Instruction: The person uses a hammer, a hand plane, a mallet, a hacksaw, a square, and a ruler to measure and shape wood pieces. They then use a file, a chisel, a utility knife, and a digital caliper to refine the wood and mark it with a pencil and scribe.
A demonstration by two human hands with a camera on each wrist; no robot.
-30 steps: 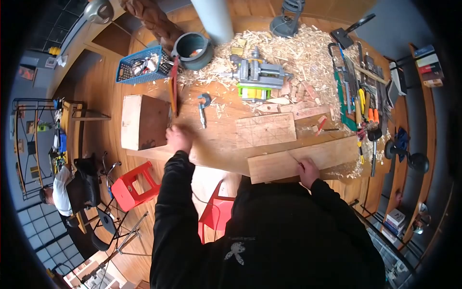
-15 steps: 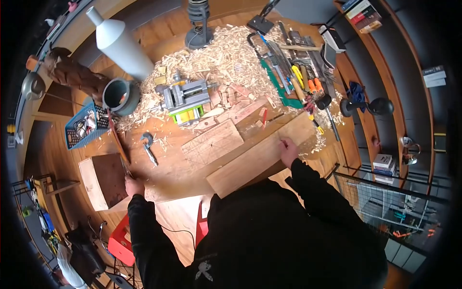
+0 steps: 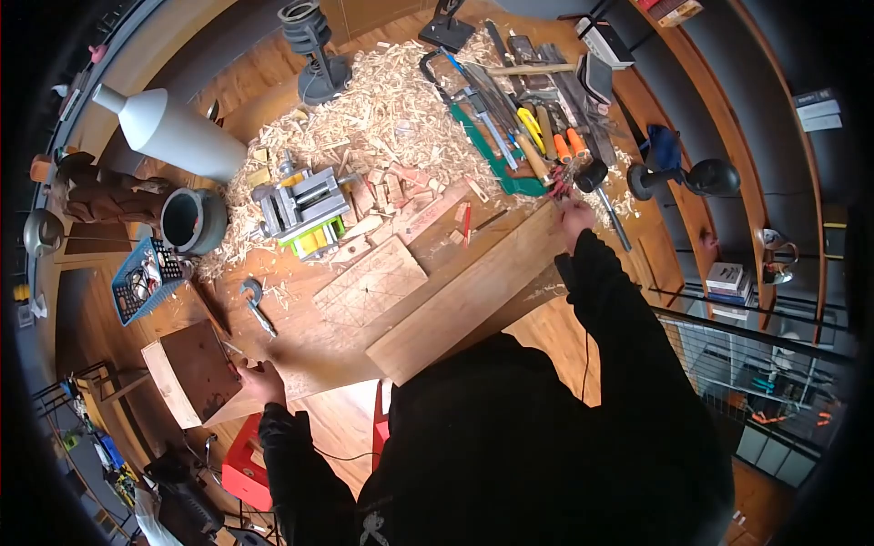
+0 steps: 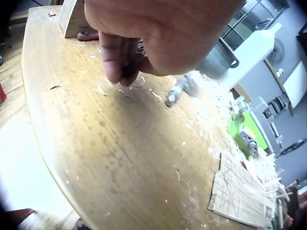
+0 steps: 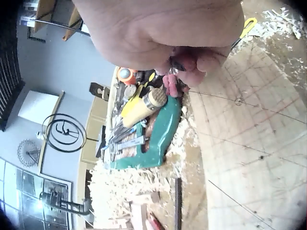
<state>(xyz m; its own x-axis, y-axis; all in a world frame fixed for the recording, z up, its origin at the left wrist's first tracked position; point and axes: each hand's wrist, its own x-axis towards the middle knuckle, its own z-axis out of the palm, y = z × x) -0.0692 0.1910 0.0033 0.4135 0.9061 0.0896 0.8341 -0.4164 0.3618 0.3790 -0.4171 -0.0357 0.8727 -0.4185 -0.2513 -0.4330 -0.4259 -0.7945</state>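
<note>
My right hand (image 3: 574,215) reaches past the far end of a long wooden plank (image 3: 464,296) into the row of hand tools. In the right wrist view its curled fingers (image 5: 189,62) pinch a red-handled tool (image 5: 170,85) beside a green saw handle (image 5: 160,136). Pencil lines cross the plank (image 5: 249,143). My left hand (image 3: 259,378) hovers by the near right corner of a brown wooden block (image 3: 196,369). Its fingers (image 4: 120,67) hang loosely curled over the tabletop (image 4: 120,158) and hold nothing.
A marked square board (image 3: 369,284), a grey and green vise (image 3: 300,211) and a small clamp (image 3: 255,300) lie among wood shavings. At the left are a blue basket (image 3: 141,278), a grey pot (image 3: 191,220) and a white cone (image 3: 173,136). A red stool (image 3: 246,464) stands below the table edge.
My right hand left the plank's near edge and travelled along it to the tools at its far end. My left hand slid down the block's side to its near corner. The head view swung.
</note>
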